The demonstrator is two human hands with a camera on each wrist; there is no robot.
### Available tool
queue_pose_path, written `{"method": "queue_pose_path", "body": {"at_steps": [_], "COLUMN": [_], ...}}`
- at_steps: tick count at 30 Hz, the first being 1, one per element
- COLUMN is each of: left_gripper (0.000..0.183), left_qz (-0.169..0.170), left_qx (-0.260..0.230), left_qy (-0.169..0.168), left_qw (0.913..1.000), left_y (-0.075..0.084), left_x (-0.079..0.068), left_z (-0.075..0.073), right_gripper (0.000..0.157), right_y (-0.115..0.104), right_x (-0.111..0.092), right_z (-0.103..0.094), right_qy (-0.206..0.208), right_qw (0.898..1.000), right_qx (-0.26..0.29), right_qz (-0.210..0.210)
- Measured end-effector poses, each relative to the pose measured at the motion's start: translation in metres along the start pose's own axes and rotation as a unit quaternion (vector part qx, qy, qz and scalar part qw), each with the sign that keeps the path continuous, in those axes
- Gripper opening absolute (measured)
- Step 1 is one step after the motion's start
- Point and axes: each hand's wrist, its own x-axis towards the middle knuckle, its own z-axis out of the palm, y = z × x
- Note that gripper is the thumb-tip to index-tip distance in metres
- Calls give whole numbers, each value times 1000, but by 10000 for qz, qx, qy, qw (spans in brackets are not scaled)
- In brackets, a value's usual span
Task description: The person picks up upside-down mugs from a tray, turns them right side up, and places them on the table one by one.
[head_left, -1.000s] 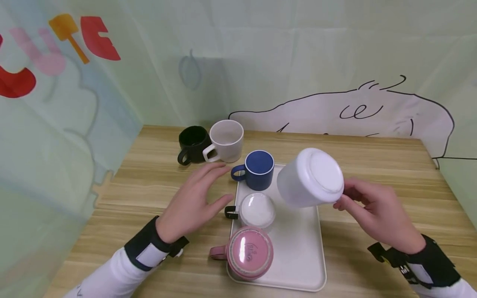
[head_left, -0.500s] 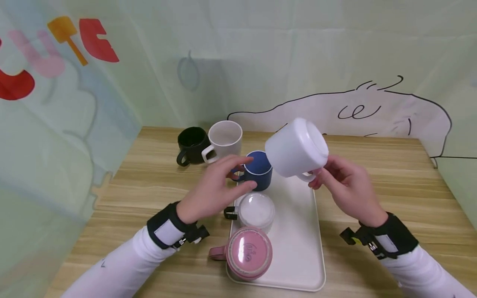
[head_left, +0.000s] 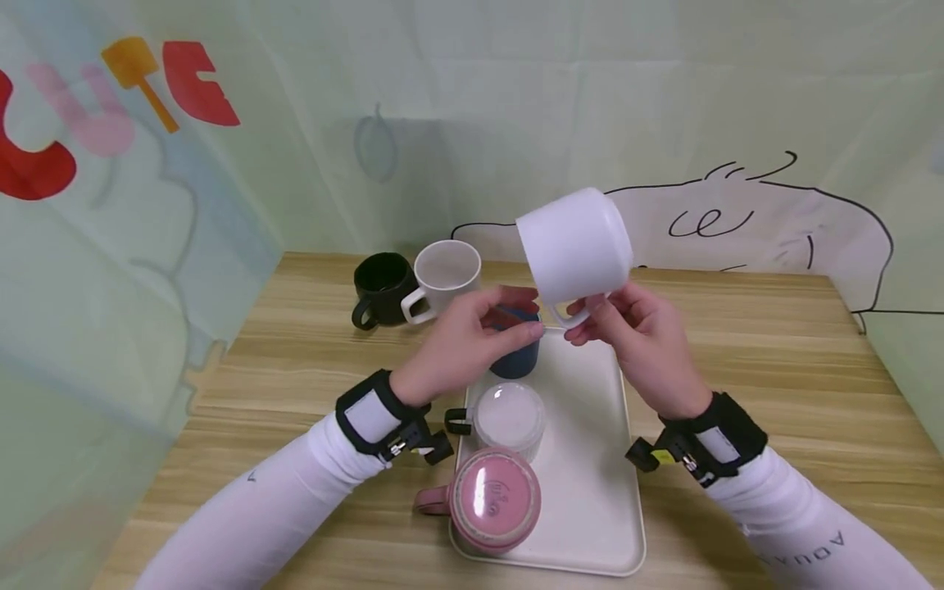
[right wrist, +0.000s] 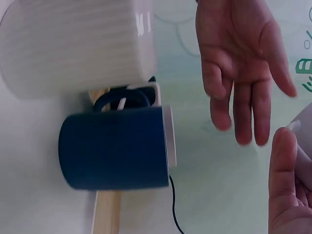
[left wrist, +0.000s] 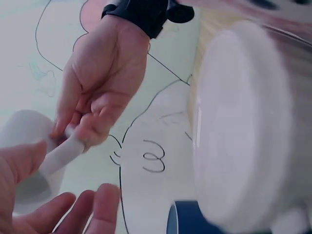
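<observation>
Lifted above the back of the white tray (head_left: 590, 483) is a white mug (head_left: 575, 246), tilted with its mouth down to the left. My right hand (head_left: 649, 348) pinches its handle, as the left wrist view also shows. My left hand (head_left: 465, 340) hovers beside the mug's lower rim, fingers loosely extended and holding nothing. Partly behind that hand, a blue mug (head_left: 516, 356) stands upright on the tray; the right wrist view shows its side (right wrist: 114, 148). In front of it on the tray are an upside-down white mug (head_left: 509, 416) and an upside-down pink mug (head_left: 494, 501).
At the back left of the wooden table (head_left: 288, 328), a black mug (head_left: 379, 277) and another white mug (head_left: 450, 266) stand upright side by side, off the tray. A printed cloth (head_left: 516, 98) hangs behind and to the left of the table.
My right hand has carried the white mug left and upward, turning it more on its side. My left hand has moved right toward it, now covering part of the blue mug.
</observation>
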Motion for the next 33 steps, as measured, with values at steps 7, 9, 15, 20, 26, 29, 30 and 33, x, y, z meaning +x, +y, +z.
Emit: {"method": "queue_pose_path", "body": {"at_steps": [7,9,15,20,26,29,30,33], "left_gripper": [31,29,26,26,26,26,25,22], "left_qz": [-1,58,287,400,447,542,592,709], "left_qx": [-855,-872,-923,-902,-1024,-948,-917,-788], "left_qy": [290,399,639,839,1045,1121,1146,1240], "left_qw": [9959,9954,9933,9916,9882,9877,9874,9866], "left_y": [0,0,-2,-3,-1,0,0,0], "left_x": [12,13,19,21,23,25,25,27], "left_z": [5,5,6,4,1,0,-1,-2], "right_gripper": [31,31,34,39,40,40,40,41], "right_y": [4,5,6,4,4,4,5,5], "right_x": [9,10,13,15,16,16,16,15], "right_z": [17,21,29,31,29,27,27,25], "right_qy": [-4,13,40,37,-279,-383,-394,-440], "right_qw": [9965,9941,9854,9848,9840,9846,9845,9839], "right_qx": [819,1069,1664,1602,1468,1341,1306,1224], "right_qz": [163,192,358,668,968,1055,1098,1228]}}
